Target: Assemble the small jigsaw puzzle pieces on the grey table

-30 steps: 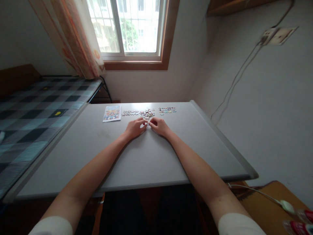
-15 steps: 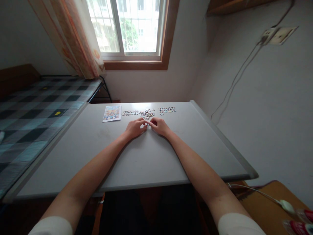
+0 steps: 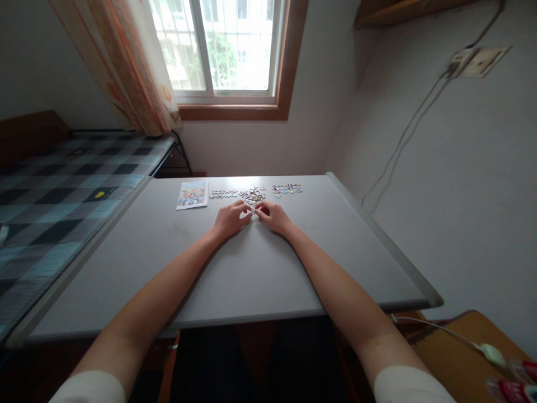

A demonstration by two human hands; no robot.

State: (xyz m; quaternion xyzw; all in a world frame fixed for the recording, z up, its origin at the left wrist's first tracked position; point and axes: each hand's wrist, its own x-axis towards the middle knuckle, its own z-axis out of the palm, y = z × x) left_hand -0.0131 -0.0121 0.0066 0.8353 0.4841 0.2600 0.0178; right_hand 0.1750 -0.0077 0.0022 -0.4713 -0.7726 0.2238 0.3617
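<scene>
My left hand (image 3: 232, 217) and my right hand (image 3: 273, 215) meet at the fingertips over the table. Between them they pinch a small pale puzzle piece (image 3: 253, 211); its exact outline is too small to make out. Just beyond my fingers lies a heap of loose puzzle pieces (image 3: 254, 194). To the left of the heap, more puzzle pieces (image 3: 224, 194) are laid out in rows, and another group of puzzle pieces (image 3: 287, 190) sits to the right. A printed picture sheet (image 3: 192, 195) with a colourful design rests at the far left of these.
The white table (image 3: 251, 280) has a raised grey edge on its right side. A bed with a checked cover (image 3: 104, 184) stands along the left. Ahead are a window (image 3: 226, 50) and a curtain (image 3: 138, 73). A brown stool (image 3: 453, 347) with a cable is at lower right.
My fingertips have shifted slightly around the small piece, and more of its pale surface shows between them. The sheet and the groups of pieces stay where they were.
</scene>
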